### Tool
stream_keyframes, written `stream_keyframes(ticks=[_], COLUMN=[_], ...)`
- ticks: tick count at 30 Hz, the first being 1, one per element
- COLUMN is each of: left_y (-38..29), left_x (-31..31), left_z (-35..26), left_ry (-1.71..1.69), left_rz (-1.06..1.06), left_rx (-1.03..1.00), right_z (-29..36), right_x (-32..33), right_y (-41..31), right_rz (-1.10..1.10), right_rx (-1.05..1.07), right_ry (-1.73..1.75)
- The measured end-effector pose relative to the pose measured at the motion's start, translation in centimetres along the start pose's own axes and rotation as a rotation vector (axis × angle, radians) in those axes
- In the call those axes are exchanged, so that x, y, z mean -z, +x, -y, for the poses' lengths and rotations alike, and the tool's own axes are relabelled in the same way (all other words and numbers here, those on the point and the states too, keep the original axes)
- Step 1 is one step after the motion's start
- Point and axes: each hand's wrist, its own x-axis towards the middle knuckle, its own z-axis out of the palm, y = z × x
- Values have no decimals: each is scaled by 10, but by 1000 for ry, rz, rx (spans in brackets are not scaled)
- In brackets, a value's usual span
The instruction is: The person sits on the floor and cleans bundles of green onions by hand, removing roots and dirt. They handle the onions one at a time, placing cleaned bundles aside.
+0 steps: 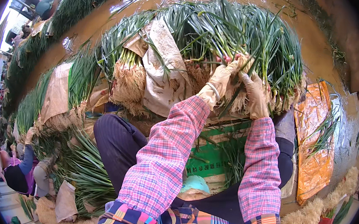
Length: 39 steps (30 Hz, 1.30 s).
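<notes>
Both my hands wear pale rubber gloves and reach over a bank of green garlic plants [279,50] with long leaves and hairy roots. My left hand [218,83] grips a small bunch of green garlic [227,59] just at its pinkish bulbs, the leaves pointing away from me. Close beside it, my right hand [255,92] has its fingertips closed on a long dark green leaf [235,96] that hangs down between the hands. Pale roots dangle below the fingers. A dirty white woven sack piece [164,68] drapes over the plants left of my hands.
Between my knees lies a green-and-white printed sack [207,160] strewn with loose leaves. An orange plastic sheet [316,141] is at the right on wet ground. More rooted bundles [129,78] stand left. At far left, another person [21,168] works beside further plants.
</notes>
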Motion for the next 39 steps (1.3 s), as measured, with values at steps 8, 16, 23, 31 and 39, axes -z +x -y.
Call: stream_keyframes(ticks=[8, 16, 23, 31, 39], left_y=[-72, -34, -50, -109, -82], left_x=[122, 143, 150, 208, 207], left_z=[-82, -111, -178, -293, -317], left_ry=[1876, 2524, 2627, 2756, 2458], left_rz=[-294, 31, 372, 128, 26], left_rx=[-38, -266, -283, 222, 575], right_z=[-19, -42, -42, -55, -71], right_x=[39, -34, -71, -118, -112], right_y=[-65, -98, -51, 22, 36], right_rz=[-197, 196, 194, 171, 228], right_rx=[286, 626, 744, 576, 174], right_ry=[-958, -1099, -1126, -1047, -1072])
